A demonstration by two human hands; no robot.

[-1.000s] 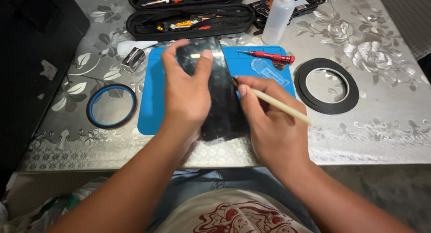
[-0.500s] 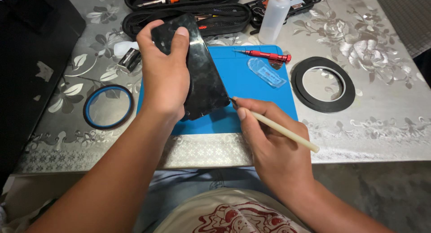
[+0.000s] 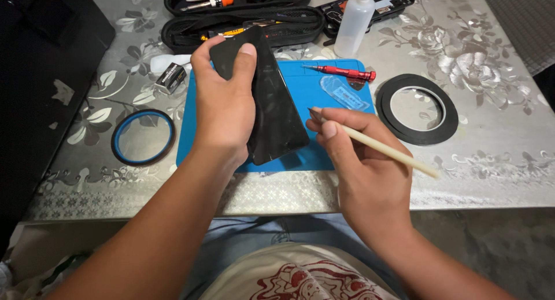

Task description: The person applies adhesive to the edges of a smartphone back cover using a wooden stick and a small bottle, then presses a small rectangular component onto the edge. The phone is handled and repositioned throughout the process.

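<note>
Head view: your left hand (image 3: 222,106) wraps flat black glass phone panel (image 3: 272,97), lifted over blue silicone mat (image 3: 312,89), long axis pointing at table's far edge. Right hand (image 3: 361,173) pinches thin cream stick (image 3: 381,150), tip just right of panel's near-right edge, not touching yet.

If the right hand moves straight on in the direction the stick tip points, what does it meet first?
Probably the black phone held by the left hand. The right hand aims its pale stick up and left, tip close to the phone's right edge; depth is unclear.
</note>
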